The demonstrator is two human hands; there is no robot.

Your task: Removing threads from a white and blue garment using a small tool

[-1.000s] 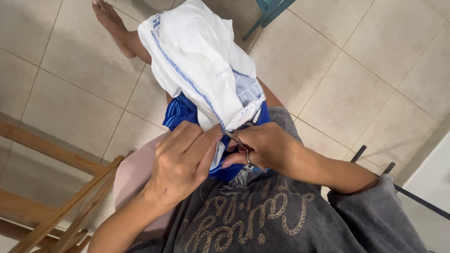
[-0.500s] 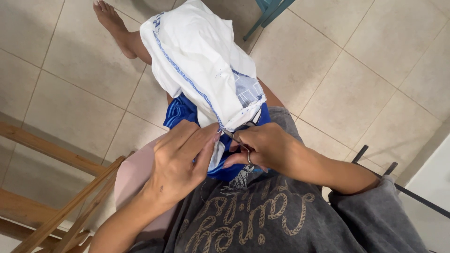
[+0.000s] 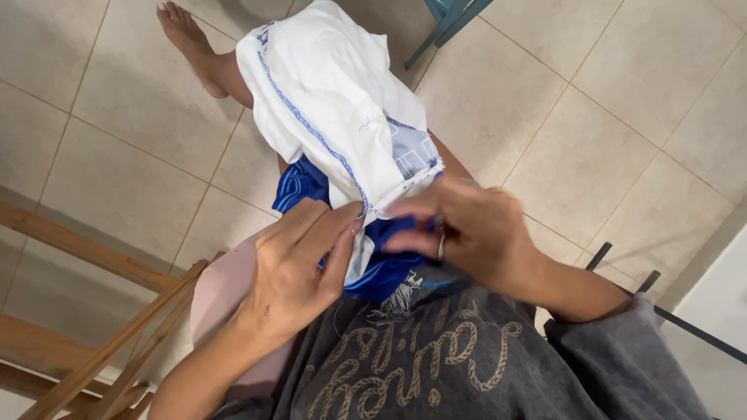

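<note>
Looking down from the head camera, a soft white cotton garment with blue overlock stitching (image 3: 331,101) lies draped over the seated person's raised knee, its cloth bunched in loose folds and its stitched seam running as a thin blue line down toward the lap. Beneath its lower end a shiny blue synthetic fabric (image 3: 307,187) pokes out in smooth, rounded creases, spilling onto the lap.

The left hand (image 3: 299,268) rests on the lap with its fingers (image 3: 342,241) curled narrow, pinching the white hem where the blue seam ends. The right hand (image 3: 475,233) is blurred; its fingers are drawn together just beside the same hem, touching the cloth, and a small thin metal piece (image 3: 440,237) shows between them, though its kind cannot be told. The two hands sit close, nearly meeting over the seam.

The person wears a grey knit top with a rope-like tan print (image 3: 420,365), matte and slightly nubbly. A bare foot (image 3: 191,39) rests on the beige glazed floor tiles (image 3: 622,117), which are square with pale grout lines. Slanting wooden rails (image 3: 101,358) of plain light timber cross the lower left corner of the floor, and a teal metal chair leg (image 3: 447,19) stands at the top edge.
</note>
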